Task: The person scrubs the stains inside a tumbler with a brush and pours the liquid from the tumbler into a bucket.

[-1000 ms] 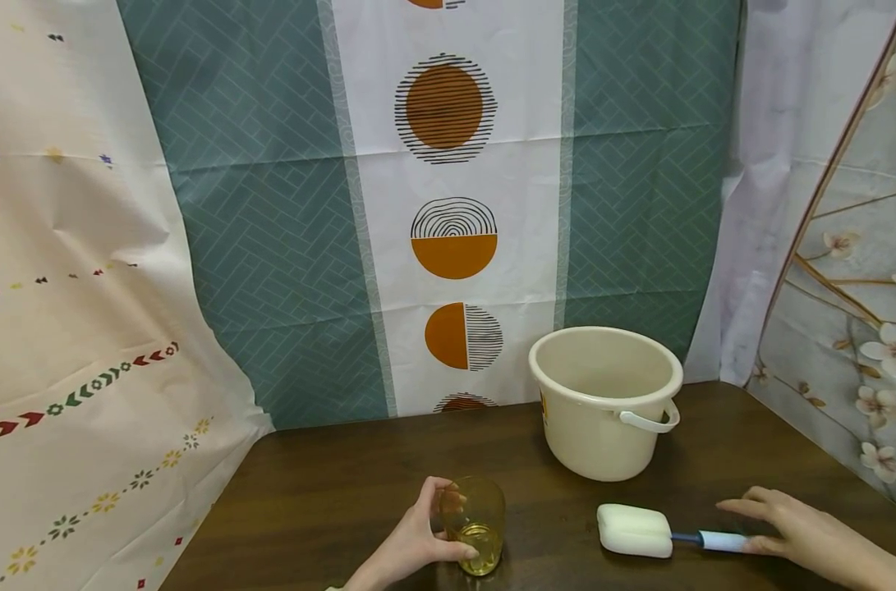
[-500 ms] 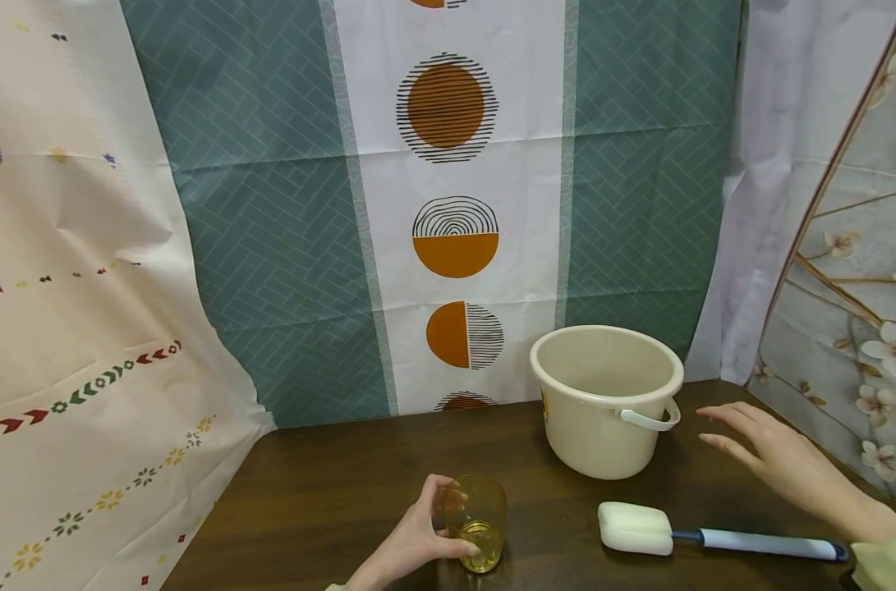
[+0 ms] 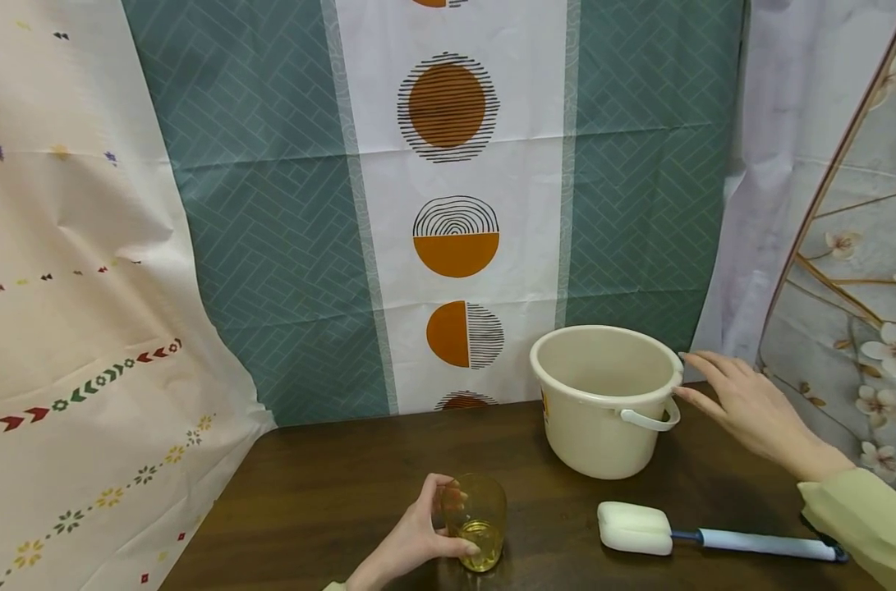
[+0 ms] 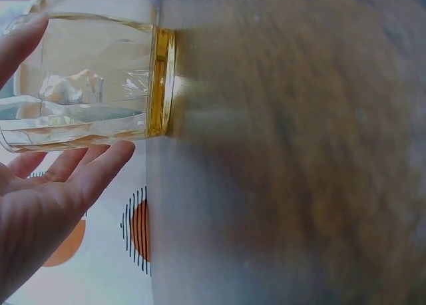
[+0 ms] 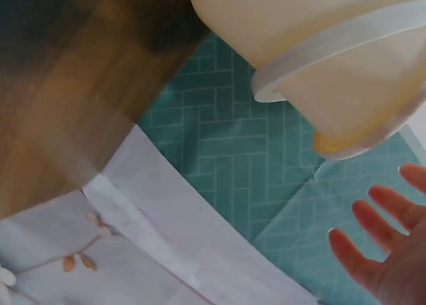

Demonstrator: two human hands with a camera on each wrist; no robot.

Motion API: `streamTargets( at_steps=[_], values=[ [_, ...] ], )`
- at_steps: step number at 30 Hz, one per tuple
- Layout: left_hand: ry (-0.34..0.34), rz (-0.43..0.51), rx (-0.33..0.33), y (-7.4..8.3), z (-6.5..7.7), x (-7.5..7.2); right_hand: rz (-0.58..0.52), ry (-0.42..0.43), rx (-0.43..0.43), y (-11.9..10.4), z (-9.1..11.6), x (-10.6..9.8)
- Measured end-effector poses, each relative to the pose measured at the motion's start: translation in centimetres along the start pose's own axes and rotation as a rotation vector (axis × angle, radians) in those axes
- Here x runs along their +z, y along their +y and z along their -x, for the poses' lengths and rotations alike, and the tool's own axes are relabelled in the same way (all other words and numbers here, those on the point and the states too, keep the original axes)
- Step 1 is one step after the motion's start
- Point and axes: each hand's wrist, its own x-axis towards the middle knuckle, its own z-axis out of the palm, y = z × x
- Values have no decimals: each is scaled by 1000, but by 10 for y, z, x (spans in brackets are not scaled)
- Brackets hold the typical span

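My left hand (image 3: 418,535) grips a yellow-tinted clear glass (image 3: 484,505) standing on the table, thumb in front and fingers behind. In the left wrist view the glass (image 4: 93,85) sits between thumb and fingers. My right hand (image 3: 761,414) is raised at the right side of a cream plastic bucket (image 3: 599,439), its fingers relaxed and spread. The right wrist view shows those fingertips (image 5: 383,222) close to the bucket's rim (image 5: 373,142); contact cannot be made out. A sponge bottle brush (image 3: 635,529) with a pale blue handle lies below the right forearm, its end near the sleeve.
The dark wooden table (image 3: 329,492) spreads left of the glass. A white handle (image 3: 649,422) hangs at the bucket's front right. Behind stands a patterned green and white curtain (image 3: 462,180), with a floral cloth (image 3: 854,328) along the right edge.
The right hand has let go of the brush handle and moved up and away to the bucket's rim. The brush stays on the table. The left hand keeps its hold on the glass.
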Motion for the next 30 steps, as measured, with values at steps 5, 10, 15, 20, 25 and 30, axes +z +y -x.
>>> streamTargets(
  at_steps=[5,10,15,20,25,30],
  values=[
    [-2,6,-7,0,0,1,39,-74,13,2,-12,7],
    [1,3,-6,-1,0,1,66,-145,76,4,-22,11],
    [0,-2,-14,-1,-1,0,70,-267,139,7,-33,11],
    [-4,1,-23,-1,-1,0,51,-338,138,9,-42,11],
    [-6,-4,-28,-1,-1,-1,-39,-376,108,9,-50,14],
    [-4,-3,-26,-2,-1,-1,-95,-414,124,7,-52,16]
  ],
)
